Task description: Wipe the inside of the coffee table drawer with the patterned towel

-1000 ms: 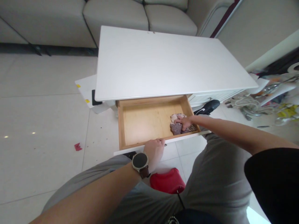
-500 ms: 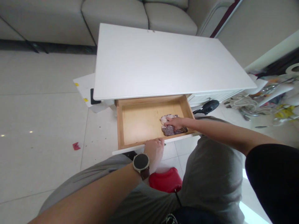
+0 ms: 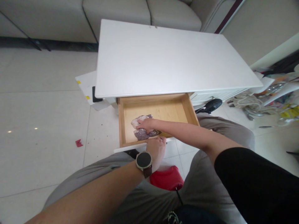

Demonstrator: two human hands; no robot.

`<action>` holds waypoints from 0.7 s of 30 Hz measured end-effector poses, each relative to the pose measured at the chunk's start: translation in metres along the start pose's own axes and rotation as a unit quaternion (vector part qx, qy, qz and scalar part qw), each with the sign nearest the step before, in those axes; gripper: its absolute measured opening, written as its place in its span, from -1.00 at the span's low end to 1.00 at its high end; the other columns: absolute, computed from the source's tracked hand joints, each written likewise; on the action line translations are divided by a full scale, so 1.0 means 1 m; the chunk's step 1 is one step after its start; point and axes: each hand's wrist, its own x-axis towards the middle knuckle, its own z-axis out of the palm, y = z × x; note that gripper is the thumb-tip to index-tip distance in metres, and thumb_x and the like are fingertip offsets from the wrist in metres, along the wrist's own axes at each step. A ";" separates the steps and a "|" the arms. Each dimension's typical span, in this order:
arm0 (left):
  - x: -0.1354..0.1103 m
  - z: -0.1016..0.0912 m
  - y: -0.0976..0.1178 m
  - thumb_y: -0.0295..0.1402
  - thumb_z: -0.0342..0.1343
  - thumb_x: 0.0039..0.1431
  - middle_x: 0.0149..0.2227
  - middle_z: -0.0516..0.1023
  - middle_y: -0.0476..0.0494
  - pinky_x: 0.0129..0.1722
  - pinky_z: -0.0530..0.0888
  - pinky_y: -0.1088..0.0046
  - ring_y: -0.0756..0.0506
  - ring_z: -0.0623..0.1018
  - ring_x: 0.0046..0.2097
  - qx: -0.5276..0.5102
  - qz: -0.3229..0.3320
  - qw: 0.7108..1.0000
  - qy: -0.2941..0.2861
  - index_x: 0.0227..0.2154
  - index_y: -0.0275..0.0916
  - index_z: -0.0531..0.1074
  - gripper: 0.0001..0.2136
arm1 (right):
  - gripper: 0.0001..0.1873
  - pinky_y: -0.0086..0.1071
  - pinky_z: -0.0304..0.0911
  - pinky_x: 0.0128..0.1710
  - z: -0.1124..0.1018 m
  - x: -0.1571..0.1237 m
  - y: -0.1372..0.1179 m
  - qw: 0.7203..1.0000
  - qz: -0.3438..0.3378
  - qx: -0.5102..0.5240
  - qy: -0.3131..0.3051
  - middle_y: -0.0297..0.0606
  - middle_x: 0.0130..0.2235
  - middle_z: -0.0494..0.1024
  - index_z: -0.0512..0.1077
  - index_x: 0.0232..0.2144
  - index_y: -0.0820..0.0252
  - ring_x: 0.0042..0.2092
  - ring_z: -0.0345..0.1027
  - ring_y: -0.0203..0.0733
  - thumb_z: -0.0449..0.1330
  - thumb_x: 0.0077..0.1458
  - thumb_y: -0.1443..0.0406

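Cloth rumpled, speckled grey-purple with a pale pinkish part; bunched low on the floor of the drawer, toward the person's left end, near the front; drawer white-fronted, pale wood inside, pulled open.

We've got one left hand, one right hand, and that makes two! We see one watch, one cloth, one open drawer, one table, one sofa, and over there we pick up two yellow tabs and one red scrap!
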 end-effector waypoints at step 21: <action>0.006 0.000 0.009 -0.62 -0.24 0.36 -0.08 0.63 -0.47 -0.19 0.53 0.24 -0.30 0.67 -0.08 0.017 -0.024 1.000 -0.011 0.16 -0.44 0.43 -0.55 | -0.12 -0.07 0.40 0.01 0.007 0.012 0.012 1.000 -0.001 0.006 -0.006 -0.15 0.41 0.13 0.34 0.23 -0.14 0.17 0.34 0.23 0.45 -0.18 0.30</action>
